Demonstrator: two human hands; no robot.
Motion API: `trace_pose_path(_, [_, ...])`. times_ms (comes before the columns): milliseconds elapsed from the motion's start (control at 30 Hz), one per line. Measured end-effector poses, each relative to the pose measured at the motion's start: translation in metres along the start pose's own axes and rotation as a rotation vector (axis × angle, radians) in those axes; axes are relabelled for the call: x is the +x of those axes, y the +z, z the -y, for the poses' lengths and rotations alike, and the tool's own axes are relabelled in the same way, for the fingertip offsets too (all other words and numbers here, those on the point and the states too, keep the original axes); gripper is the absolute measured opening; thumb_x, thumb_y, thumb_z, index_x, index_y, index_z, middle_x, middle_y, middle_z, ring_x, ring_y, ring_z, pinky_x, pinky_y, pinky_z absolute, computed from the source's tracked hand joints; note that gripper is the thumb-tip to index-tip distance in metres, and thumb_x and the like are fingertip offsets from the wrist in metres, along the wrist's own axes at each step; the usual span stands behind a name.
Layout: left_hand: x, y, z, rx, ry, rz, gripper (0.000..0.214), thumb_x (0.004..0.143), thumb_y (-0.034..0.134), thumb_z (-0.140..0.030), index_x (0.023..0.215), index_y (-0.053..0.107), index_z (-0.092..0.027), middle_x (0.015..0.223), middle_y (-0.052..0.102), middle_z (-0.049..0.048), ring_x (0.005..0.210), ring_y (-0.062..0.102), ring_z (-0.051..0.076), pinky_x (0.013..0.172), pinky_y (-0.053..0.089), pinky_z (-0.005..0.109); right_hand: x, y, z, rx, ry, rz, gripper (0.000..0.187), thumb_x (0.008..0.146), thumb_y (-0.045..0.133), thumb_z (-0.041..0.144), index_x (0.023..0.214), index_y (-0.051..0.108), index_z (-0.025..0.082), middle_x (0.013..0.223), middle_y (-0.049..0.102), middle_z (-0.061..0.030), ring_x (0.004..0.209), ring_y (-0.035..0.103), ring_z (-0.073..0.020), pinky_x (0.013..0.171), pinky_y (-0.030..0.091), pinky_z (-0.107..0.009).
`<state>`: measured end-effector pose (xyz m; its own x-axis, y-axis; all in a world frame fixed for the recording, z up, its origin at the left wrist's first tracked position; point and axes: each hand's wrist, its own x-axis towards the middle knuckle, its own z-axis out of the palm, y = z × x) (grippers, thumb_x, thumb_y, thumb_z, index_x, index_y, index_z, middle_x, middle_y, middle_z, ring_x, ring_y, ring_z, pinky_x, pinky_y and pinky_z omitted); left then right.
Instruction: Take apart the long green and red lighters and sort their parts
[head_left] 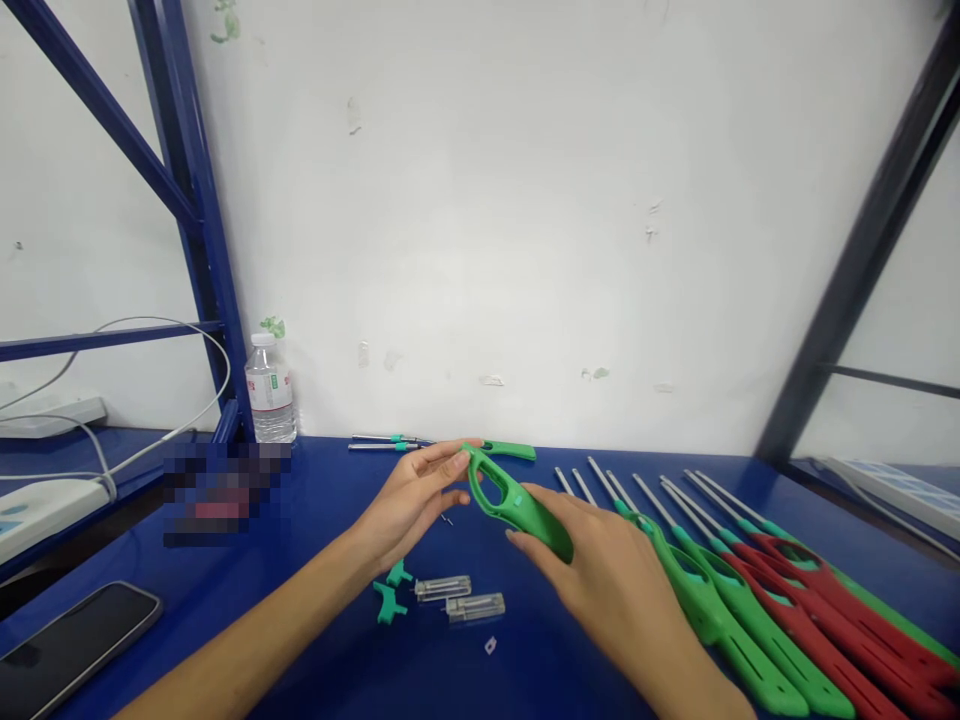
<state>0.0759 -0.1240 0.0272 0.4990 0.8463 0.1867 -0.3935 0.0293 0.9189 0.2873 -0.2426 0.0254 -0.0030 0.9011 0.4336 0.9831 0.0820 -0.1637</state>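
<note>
Both hands hold a green lighter handle (516, 506) with an oval finger hole, tilted over the blue table. My left hand (405, 505) pinches its narrow front end between thumb and fingers. Around its wider rear part is closed my right hand (604, 565). No metal rod shows on this handle. Below lie two clear fuel tanks (475, 607), teal trigger pieces (388, 603) and a small pale part (490, 646). Behind my hands are metal lighter rods (381, 447) with teal collars and another green handle piece (511, 451).
A row of green and red long-necked lighters (780, 600) fans out at the right. On the left are a phone (82, 640), a water bottle (270, 390), a power strip (52, 515) and cables. A blue frame post (199, 220) stands by the white wall.
</note>
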Motion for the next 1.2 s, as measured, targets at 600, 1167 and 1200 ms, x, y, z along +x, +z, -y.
trace_pose_path(600, [0.017,-0.035,0.003,0.013,-0.177,-0.368,0.028,0.109,0.068,-0.044,0.108,0.068,-0.016,0.089,0.065,-0.0021,0.065,0.059,0.009,0.055,0.050,0.021,0.138,0.048,-0.040,-0.184,-0.077,0.479,0.038,0.108,0.076,0.038,0.141,0.069,0.020,0.143,0.071,-0.0112,0.119,0.074,-0.0291,0.099,0.065,-0.051])
trace_pose_path(1167, [0.015,-0.033,0.002,0.006,-0.192,-0.320,0.029,0.109,0.068,-0.045,0.106,0.067,-0.016,0.086,0.063,-0.0030,0.062,0.056,0.008,0.053,0.048,0.020,0.127,0.060,-0.036,-0.261,-0.168,0.305,0.035,0.109,0.075,0.037,0.139,0.070,0.020,0.143,0.071,-0.0112,0.120,0.074,-0.0289,0.100,0.064,-0.051])
trace_pose_path(1200, [0.015,-0.033,0.002,0.011,-0.192,-0.317,0.030,0.109,0.068,-0.045,0.106,0.067,-0.016,0.086,0.063,-0.0029,0.063,0.056,0.008,0.053,0.048,0.020,0.127,0.060,-0.034,-0.266,-0.166,0.303,0.035,0.109,0.075,0.037,0.139,0.070,0.020,0.142,0.071,-0.0112,0.120,0.074,-0.0289,0.100,0.064,-0.051])
